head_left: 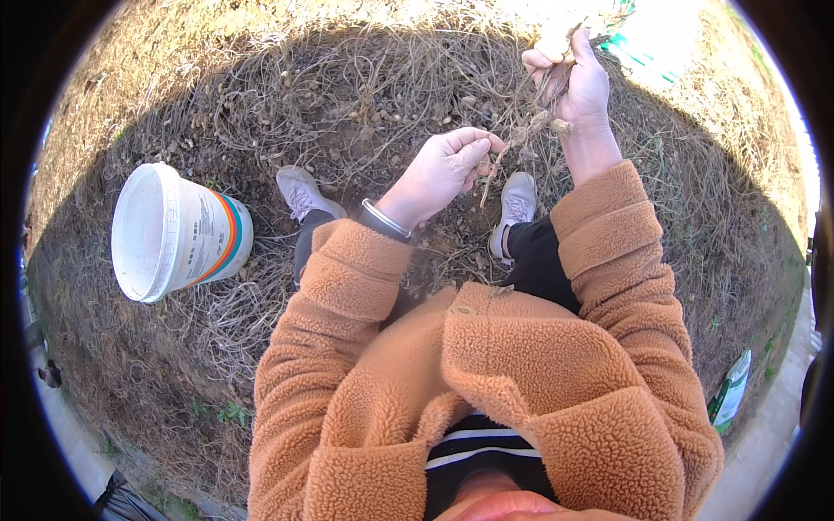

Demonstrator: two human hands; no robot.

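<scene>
A dried peanut plant (524, 133) hangs from my right hand (580, 91), its stems gripped between closed fingers at the upper right. Several pods cling to its roots, one pale pod (562, 127) just below that hand. My left hand (445, 169) is at the plant's lower end, thumb and fingers pinched together. What lies between those fingertips is small and partly hidden, seemingly a pod or root end. A silvery bangle (387, 218) circles my left wrist.
A white bucket (204, 230) with coloured stripes leans on the ground to my left, its mouth facing left. Dry stalks (365, 74) and loose peanuts cover the soil around my shoes (519, 204). A green-and-white bag (732, 391) lies at the far right.
</scene>
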